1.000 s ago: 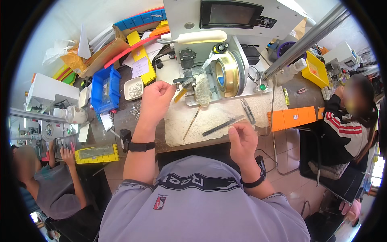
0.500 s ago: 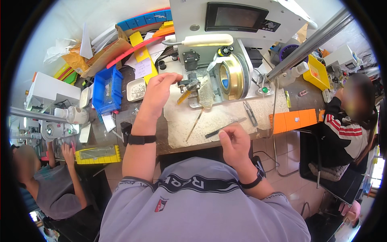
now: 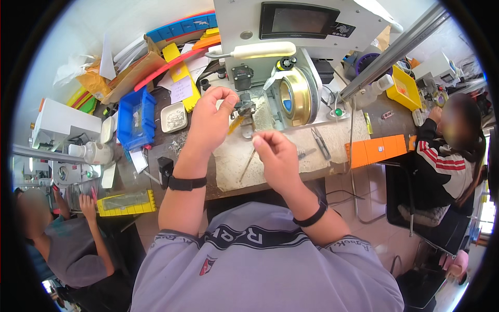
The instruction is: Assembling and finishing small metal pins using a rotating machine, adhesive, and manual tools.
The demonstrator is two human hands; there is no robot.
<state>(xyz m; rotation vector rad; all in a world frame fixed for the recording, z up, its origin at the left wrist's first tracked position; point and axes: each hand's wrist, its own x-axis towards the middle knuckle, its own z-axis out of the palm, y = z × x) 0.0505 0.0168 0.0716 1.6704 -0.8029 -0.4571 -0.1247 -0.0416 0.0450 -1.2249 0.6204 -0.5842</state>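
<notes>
My left hand (image 3: 211, 118) is closed in a pinch beside a small dark metal fixture (image 3: 246, 107) at the front of a white bench machine (image 3: 236, 26). What its fingertips hold, if anything, is too small to make out. A yellow-handled piece (image 3: 236, 125) slants down from the fixture. My right hand (image 3: 279, 158) is also closed, thumb against fingers, just in front of the machine's tray; its contents are hidden. To the right of the fixture stands a gold-rimmed wheel (image 3: 287, 96). Beneath my hands lies a stained paper sheet (image 3: 228, 169).
Pliers (image 3: 321, 144) and a thin stick (image 3: 247, 166) lie on the sheet. At left are a white dish of small parts (image 3: 173, 117) and a blue bin (image 3: 121, 122). An orange tray (image 3: 378, 151) sits at the right table edge. People sit on both sides.
My right hand has moved up and left from the table's front edge to the machine's tray, covering part of the dark flat tool. The left hand stays by the fixture, fingers slightly shifted.
</notes>
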